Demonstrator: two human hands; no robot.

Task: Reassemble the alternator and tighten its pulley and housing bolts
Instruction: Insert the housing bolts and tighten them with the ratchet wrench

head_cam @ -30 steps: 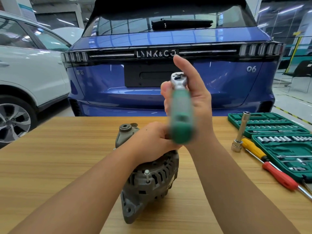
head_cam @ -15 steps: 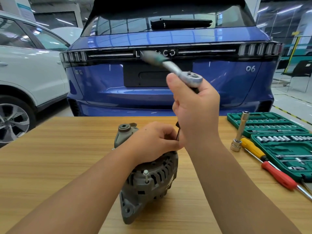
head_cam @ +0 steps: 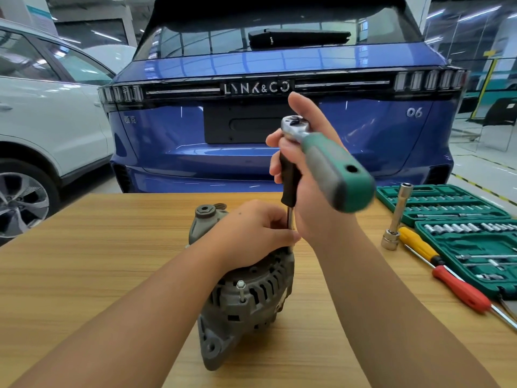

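Green-handled ratchet [head_cam: 324,161] in right hand [head_cam: 313,197], fingers wrapped round its head, ext. shaft plumb onto alternator [head_cam: 246,287] mid-counter [head_cam: 84,261] just below; left hand [head_cam: 251,233] pinches shaft low, handle juts near-right.

A light wooden table [head_cam: 84,275] carries a grey alternator [head_cam: 246,298] at its middle. To the right of the alternator stands a silver socket extension [head_cam: 396,219], tilted. Beyond it lie a yellow-handled screwdriver [head_cam: 418,245], a red-handled screwdriver [head_cam: 461,289] and an open green socket set case [head_cam: 447,200].
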